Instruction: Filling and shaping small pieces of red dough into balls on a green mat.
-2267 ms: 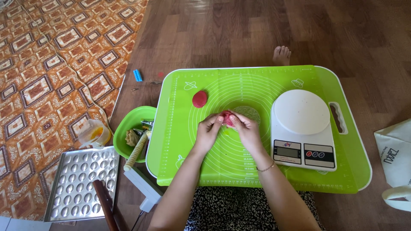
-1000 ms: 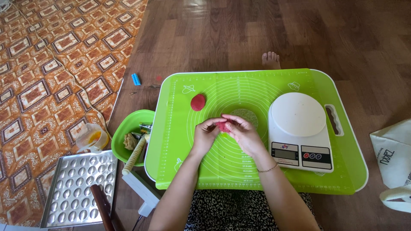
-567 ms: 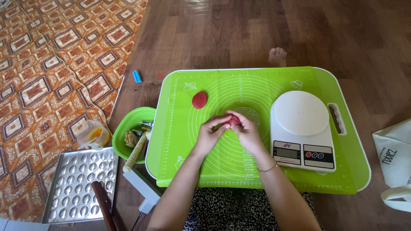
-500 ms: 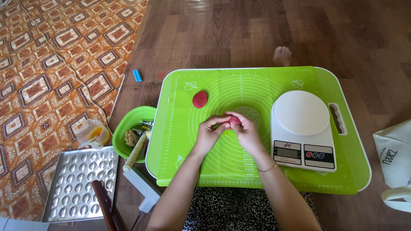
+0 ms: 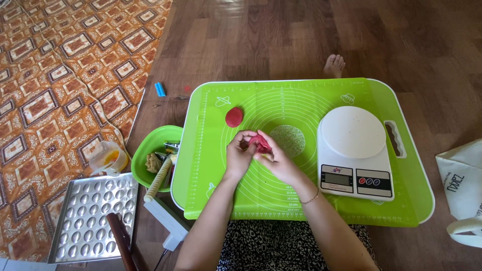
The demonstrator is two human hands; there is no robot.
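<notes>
White kitchen scale (image 5: 355, 153) on green mat (image 5: 301, 211); green bowl (image 5: 145, 150), dimpled metal tray (image 5: 90, 221) left.

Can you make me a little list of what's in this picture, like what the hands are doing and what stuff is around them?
left hand: pinching a red dough piece
right hand: fingers on the same red dough piece, from the other side
second dough: flat red dough disc, lying alone on the mat
work surface: green baking mat on a green tray
right of hands: white kitchen scale
left of tray: green bowl, metal mold tray
floor: wood, with a patterned orange rug
</notes>
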